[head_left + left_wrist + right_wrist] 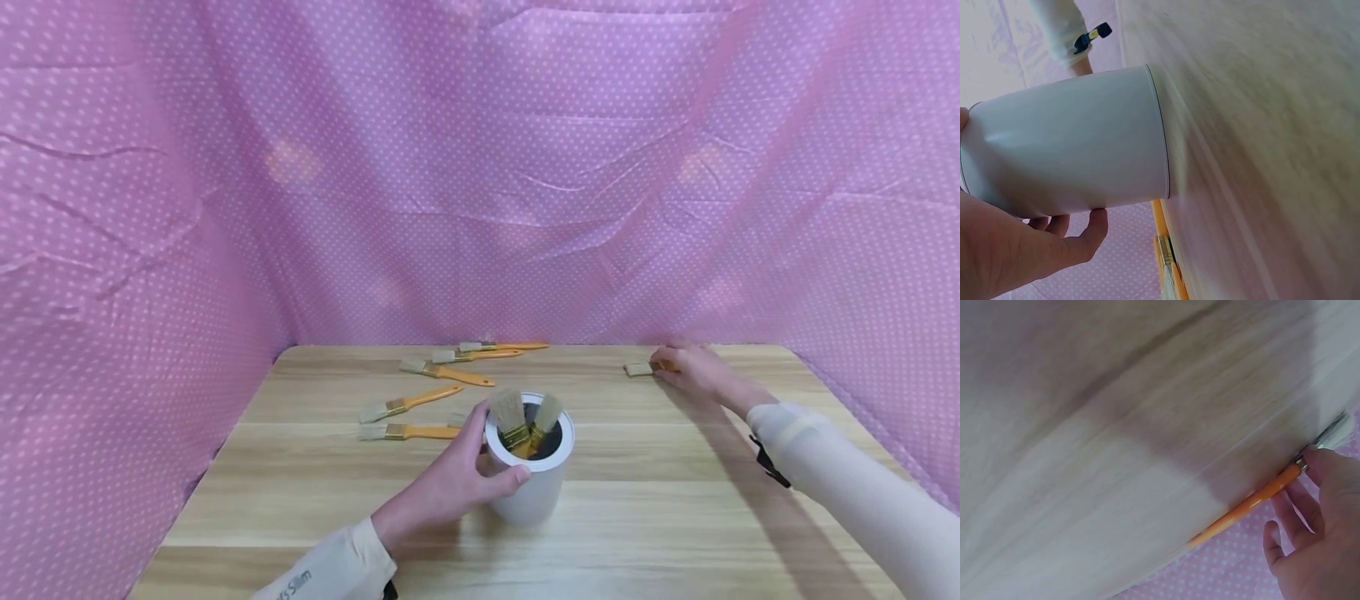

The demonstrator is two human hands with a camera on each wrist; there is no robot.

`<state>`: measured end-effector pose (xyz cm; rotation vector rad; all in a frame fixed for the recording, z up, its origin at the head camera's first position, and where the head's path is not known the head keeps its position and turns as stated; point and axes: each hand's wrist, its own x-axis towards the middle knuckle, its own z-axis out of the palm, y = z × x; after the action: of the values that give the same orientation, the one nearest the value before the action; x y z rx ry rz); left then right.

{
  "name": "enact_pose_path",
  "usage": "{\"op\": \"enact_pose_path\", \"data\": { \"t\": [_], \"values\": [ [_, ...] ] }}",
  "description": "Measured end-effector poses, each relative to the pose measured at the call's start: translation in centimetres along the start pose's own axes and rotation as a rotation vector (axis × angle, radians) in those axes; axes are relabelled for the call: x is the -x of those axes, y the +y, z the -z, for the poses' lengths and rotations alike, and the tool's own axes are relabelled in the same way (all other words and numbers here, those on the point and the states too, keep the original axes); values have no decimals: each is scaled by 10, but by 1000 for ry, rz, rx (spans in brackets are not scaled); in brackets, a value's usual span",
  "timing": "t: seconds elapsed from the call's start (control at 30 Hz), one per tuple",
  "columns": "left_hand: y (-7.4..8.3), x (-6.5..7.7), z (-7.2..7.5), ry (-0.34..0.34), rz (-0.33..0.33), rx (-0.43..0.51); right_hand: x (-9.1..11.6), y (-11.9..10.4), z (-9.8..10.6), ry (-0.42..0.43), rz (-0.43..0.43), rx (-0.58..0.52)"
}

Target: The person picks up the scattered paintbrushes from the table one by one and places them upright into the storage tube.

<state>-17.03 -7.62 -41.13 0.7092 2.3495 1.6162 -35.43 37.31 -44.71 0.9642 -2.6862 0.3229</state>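
Observation:
My left hand (pixel 457 475) grips a white cylindrical canister (pixel 531 496), thumb and fingers around its side near the rim. Two paintbrushes stand in it bristles up, one with wide bristles (pixel 507 410) and another (pixel 549 412) beside it. In the left wrist view the canister's side (pixel 1072 140) fills much of the picture. At the table's far right, my right hand (pixel 699 372) pinches a paintbrush (pixel 639 369) near its metal ferrule. The right wrist view shows its orange handle (pixel 1244 509) low along the tabletop; whether it still touches the wood I cannot tell.
Several orange-handled paintbrushes lie left of the canister, among them one near the back edge (pixel 517 345) and one nearer (pixel 420 432), partly behind my left hand. The wooden table (pixel 300 492) is bordered by pink dotted cloth (pixel 480 167) at the back and sides.

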Motion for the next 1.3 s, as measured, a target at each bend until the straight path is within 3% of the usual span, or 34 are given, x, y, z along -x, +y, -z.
{"op": "enact_pose_path", "data": {
  "t": [0.2,0.4,0.5,0.67,0.87,1.07,1.3],
  "values": [
    [-2,-1,1,-13,38,40,0,-3,-2,70,54,52],
    [-6,-3,-2,-32,-17,50,-4,-12,1,164,176,39],
    [-7,-3,-3,-41,-35,57,-8,-23,7,155,149,-85],
    [-6,-3,-1,-40,-24,41,-15,-54,23,123,-8,-327],
    [-1,-3,4,-34,10,23,-29,-102,55,123,-72,-523],
    [1,-4,6,-37,-11,26,-39,-150,90,58,-149,-850],
    [2,-5,6,-37,-28,10,-47,-199,116,72,-66,-1047]
  ]
}}
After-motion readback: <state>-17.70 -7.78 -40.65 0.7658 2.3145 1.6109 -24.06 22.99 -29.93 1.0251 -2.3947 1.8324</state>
